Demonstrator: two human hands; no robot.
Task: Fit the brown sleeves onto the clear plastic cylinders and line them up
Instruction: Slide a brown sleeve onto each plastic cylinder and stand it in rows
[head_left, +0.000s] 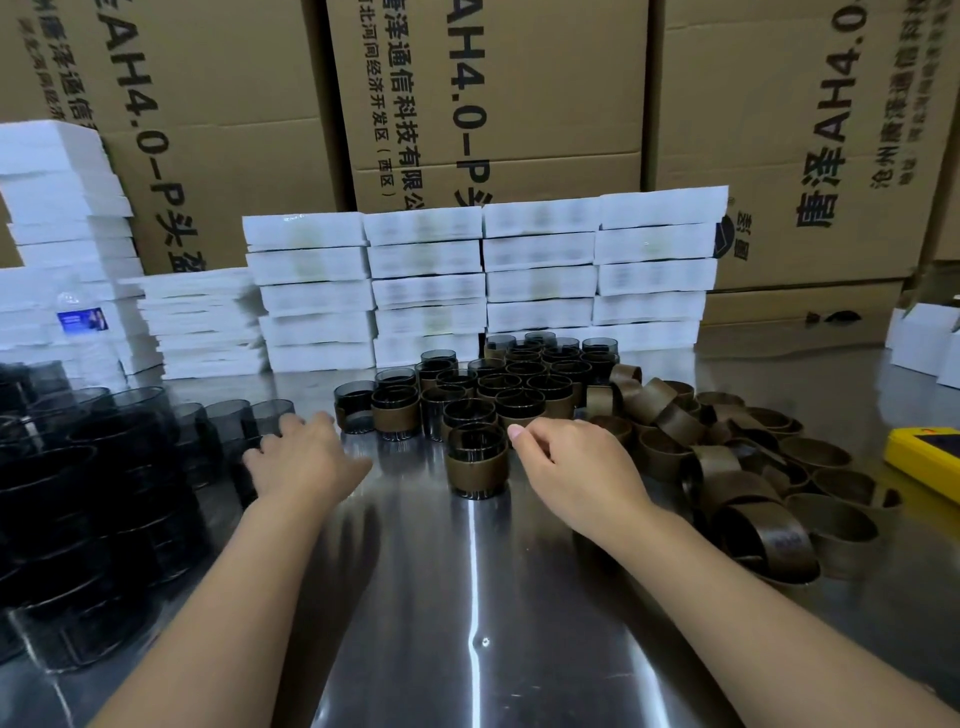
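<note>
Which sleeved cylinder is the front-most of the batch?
The sleeved cylinder nearest the camera, upright between the left hand and right hand; the others stand in rows behind it.

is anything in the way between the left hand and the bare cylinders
Nothing visible does. The left hand has its fingers right at the nearest bare cylinder, leaving no room for anything between.

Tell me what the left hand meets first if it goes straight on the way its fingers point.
The left hand would first meet the nearest bare clear cylinder in the row just beyond its fingers; whether they touch is unclear.
</note>
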